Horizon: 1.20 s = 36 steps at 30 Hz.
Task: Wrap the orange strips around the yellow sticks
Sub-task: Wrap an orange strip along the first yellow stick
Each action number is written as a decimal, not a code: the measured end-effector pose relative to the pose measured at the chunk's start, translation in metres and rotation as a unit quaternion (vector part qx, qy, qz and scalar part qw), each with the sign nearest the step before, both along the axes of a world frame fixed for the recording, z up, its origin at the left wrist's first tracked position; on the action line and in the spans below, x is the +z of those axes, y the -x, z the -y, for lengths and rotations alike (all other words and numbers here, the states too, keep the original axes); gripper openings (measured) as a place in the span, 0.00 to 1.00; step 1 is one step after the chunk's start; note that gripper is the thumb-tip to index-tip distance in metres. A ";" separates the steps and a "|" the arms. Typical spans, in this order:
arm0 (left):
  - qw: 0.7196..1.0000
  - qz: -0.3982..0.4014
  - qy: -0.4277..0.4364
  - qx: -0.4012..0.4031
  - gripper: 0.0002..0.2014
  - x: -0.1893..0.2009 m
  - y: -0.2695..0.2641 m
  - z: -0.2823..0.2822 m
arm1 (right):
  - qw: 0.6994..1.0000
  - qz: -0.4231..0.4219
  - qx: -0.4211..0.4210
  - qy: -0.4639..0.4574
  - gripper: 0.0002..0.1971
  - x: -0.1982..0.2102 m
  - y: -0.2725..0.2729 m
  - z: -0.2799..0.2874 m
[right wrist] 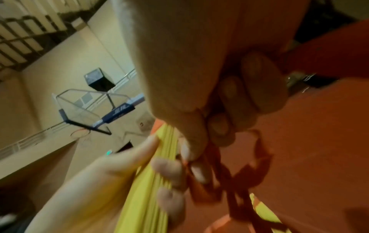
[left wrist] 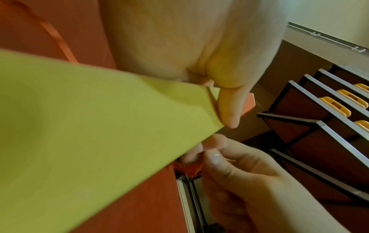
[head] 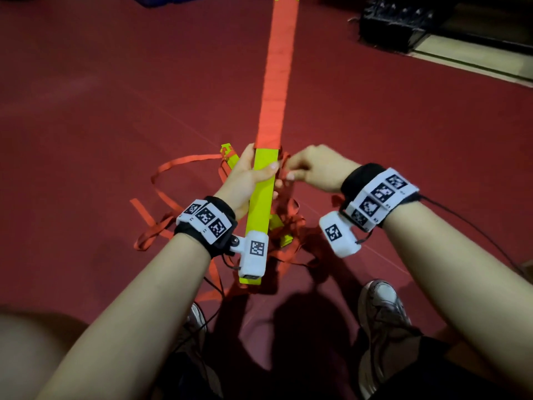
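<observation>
Head view: the left hand (head: 248,176) grips the yellow stick (head: 261,197), which runs near to far; just right of it, the right hand (head: 313,168) pinches a bunched orange strip (head: 285,168).

Flat yellow stick (head: 261,197) raised lengthwise; wide orange strip (head: 277,73) stretches beyond; narrow strips (head: 178,166) tangled beneath.

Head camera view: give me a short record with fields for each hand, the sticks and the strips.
left hand: grips flat yellow stick bundle
right hand: pinches thin orange fabric strips beside the bundle
wide orange band: runs away from the bundle's far end
loose orange strips: tangled on red floor
wrapping: none visible on the bare stick face
</observation>
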<state>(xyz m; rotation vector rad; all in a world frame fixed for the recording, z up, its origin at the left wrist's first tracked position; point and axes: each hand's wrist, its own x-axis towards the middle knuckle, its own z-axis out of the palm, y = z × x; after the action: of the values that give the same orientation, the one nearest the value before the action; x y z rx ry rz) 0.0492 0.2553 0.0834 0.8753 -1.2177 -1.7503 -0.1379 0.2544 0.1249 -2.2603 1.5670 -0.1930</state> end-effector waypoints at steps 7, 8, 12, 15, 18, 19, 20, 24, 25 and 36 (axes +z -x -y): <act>0.998 0.065 0.008 0.014 0.13 -0.006 0.003 0.000 | 0.999 -0.006 0.016 0.034 0.09 -0.010 -0.014 -0.009; 0.997 0.075 0.013 0.016 0.12 -0.006 0.004 0.000 | 0.999 -0.008 0.008 0.034 0.12 -0.012 -0.016 -0.010; 0.990 0.128 0.042 0.039 0.12 -0.007 0.005 0.003 | 0.999 0.025 -0.024 -0.007 0.07 -0.005 -0.021 -0.015; 0.983 0.156 0.062 0.075 0.13 -0.012 -0.001 0.010 | 0.995 0.011 -0.087 -0.050 0.05 0.003 -0.011 -0.011; 0.979 0.163 0.060 0.108 0.14 -0.014 -0.016 0.019 | 0.973 -0.038 -0.216 -0.071 0.06 -0.007 0.019 -0.001; 0.977 0.165 0.057 0.119 0.14 -0.014 -0.021 0.021 | 0.958 -0.036 -0.278 -0.065 0.07 -0.014 0.033 0.002; 0.976 0.167 0.054 0.130 0.14 -0.016 -0.027 0.024 | 0.940 -0.025 -0.336 -0.058 0.10 -0.022 0.047 0.005; 0.969 0.192 0.055 0.144 0.14 -0.025 -0.044 0.029 | 0.845 0.215 -0.478 -0.106 0.27 -0.036 0.067 0.010; 0.968 0.201 0.055 0.138 0.14 -0.026 -0.044 0.028 | 0.803 0.311 -0.488 -0.140 0.30 -0.034 0.064 0.010; 0.971 0.198 0.055 0.123 0.22 -0.022 -0.028 0.024 | 0.904 0.297 -0.305 0.035 0.08 0.006 0.036 0.018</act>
<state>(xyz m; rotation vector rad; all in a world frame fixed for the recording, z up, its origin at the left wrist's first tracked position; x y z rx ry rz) 0.0775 0.2309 0.0615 1.2914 -1.3741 -1.3349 -0.1741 0.2361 0.1307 -1.4514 1.8418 -1.0106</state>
